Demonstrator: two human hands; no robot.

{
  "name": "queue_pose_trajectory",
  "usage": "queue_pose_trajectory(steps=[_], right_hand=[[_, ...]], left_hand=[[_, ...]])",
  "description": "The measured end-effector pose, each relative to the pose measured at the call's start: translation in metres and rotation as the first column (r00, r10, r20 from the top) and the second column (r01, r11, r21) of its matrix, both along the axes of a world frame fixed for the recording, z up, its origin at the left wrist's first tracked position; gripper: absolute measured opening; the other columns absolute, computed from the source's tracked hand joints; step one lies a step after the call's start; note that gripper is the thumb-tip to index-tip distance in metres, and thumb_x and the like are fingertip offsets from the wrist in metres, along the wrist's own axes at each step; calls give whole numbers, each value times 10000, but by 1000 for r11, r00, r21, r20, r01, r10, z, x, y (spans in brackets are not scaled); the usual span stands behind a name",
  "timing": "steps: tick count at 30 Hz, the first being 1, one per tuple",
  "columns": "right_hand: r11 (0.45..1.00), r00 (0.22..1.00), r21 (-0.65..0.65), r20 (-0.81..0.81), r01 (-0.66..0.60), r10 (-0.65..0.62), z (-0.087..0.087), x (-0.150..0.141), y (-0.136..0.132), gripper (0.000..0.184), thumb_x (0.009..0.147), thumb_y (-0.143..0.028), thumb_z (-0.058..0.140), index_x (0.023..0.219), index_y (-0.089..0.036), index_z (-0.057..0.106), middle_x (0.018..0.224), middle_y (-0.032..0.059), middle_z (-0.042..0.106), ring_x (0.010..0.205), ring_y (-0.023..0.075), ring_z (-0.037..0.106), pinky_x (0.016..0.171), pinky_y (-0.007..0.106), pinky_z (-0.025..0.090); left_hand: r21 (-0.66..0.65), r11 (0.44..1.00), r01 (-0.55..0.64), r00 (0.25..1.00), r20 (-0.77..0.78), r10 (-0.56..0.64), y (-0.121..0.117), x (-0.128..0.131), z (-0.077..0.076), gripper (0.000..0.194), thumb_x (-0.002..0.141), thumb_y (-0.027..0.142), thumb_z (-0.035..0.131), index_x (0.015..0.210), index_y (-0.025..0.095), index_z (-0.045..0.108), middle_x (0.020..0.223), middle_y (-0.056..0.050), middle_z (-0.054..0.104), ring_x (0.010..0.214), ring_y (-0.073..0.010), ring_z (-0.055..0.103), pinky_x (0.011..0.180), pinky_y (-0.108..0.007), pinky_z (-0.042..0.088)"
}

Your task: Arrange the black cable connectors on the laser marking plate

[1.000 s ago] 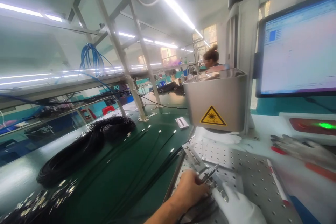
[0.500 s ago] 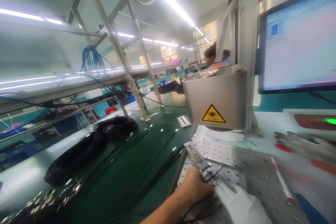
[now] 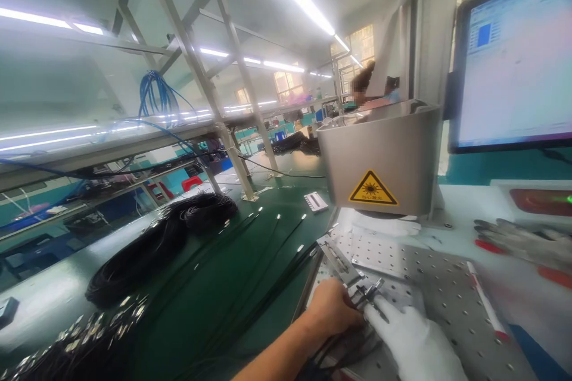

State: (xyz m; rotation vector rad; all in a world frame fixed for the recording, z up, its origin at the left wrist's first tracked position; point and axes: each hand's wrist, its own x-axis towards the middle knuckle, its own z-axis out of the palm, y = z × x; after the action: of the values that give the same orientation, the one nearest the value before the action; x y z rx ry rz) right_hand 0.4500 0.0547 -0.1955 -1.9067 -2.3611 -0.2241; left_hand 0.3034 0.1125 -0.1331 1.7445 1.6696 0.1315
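My bare left hand [image 3: 329,311] and my white-gloved right hand [image 3: 411,342] meet at the near edge of a perforated metal plate [image 3: 440,292]. Together they pinch the metal connector ends [image 3: 370,294] of a bundle of black cables [image 3: 344,348] that trails down below my hands. The connectors lie against a narrow metal fixture [image 3: 339,262] on the plate. Above the plate hangs the grey laser head [image 3: 379,158] with a yellow warning sticker.
Black cables with metal tips [image 3: 250,262] lie spread on the green belt, with coiled bundles [image 3: 161,244] farther left. A monitor [image 3: 513,59] stands at right, grey gloves [image 3: 522,241] and a pen [image 3: 485,303] below it. A person sits far back behind the laser head.
The view has drifted a little left and down, so everything sits slightly further right. Both hands stay together on the connector ends at the fixture.
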Motion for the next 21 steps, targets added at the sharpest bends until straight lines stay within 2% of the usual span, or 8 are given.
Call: queue_pose_trajectory(steps=[4, 6, 8, 13, 18, 21], right_hand=[[999, 999, -14, 12, 51, -51, 5, -4, -2, 646, 829, -46, 352, 1268, -447, 605, 1317, 8, 563, 936, 192, 639, 727, 305, 565], [997, 997, -26, 17, 78, -77, 7, -6, -2, 680, 822, -33, 340, 1288, -467, 579, 1320, 0, 561, 955, 194, 640, 748, 320, 567], [995, 996, -48, 8, 92, -91, 8, -7, 0, 684, 828, -29, 328, 1280, -477, 581, 1315, -10, 565, 962, 190, 641, 757, 321, 565], [992, 994, -72, -40, 103, -106, 4, -6, 3, 686, 830, -24, 320, 1256, -487, 594, 1304, -8, 572, 960, 190, 641, 753, 326, 567], [996, 994, -46, -69, 81, -84, 1, -5, 3, 640, 826, -40, 346, 1221, -456, 631, 1316, -3, 563, 956, 187, 634, 755, 309, 560], [997, 994, -12, -69, 81, -81, 0, -5, 3, 609, 833, -55, 354, 1201, -441, 647, 1299, 1, 574, 923, 185, 635, 730, 306, 556]], left_hand=[[-67, 993, -92, 971, 217, 105, 2, -9, -5, 138, 729, 260, 602, 644, 157, 568, 538, 39, 478, 519, -79, 405, 539, -228, 293], [-51, 988, -148, 943, 295, 156, 1, -14, -5, 119, 773, 273, 547, 757, 161, 586, 553, 42, 502, 499, -77, 412, 536, -221, 306], [-1, 983, -184, 927, 332, 174, -3, -17, -4, 110, 751, 255, 572, 814, 164, 579, 552, 52, 499, 501, -71, 410, 541, -211, 303], [45, 985, -166, 934, 328, 142, -6, -21, -9, 107, 649, 222, 635, 715, 159, 579, 567, 40, 516, 547, -85, 445, 544, -216, 303], [59, 980, -190, 930, 332, 160, -1, -23, -20, 217, 645, 323, 697, 661, 151, 567, 557, 32, 498, 605, -97, 450, 564, -215, 304], [87, 974, -211, 945, 274, 180, -2, -20, -21, 220, 652, 303, 697, 649, 147, 543, 568, 39, 475, 616, -87, 426, 571, -213, 282]])
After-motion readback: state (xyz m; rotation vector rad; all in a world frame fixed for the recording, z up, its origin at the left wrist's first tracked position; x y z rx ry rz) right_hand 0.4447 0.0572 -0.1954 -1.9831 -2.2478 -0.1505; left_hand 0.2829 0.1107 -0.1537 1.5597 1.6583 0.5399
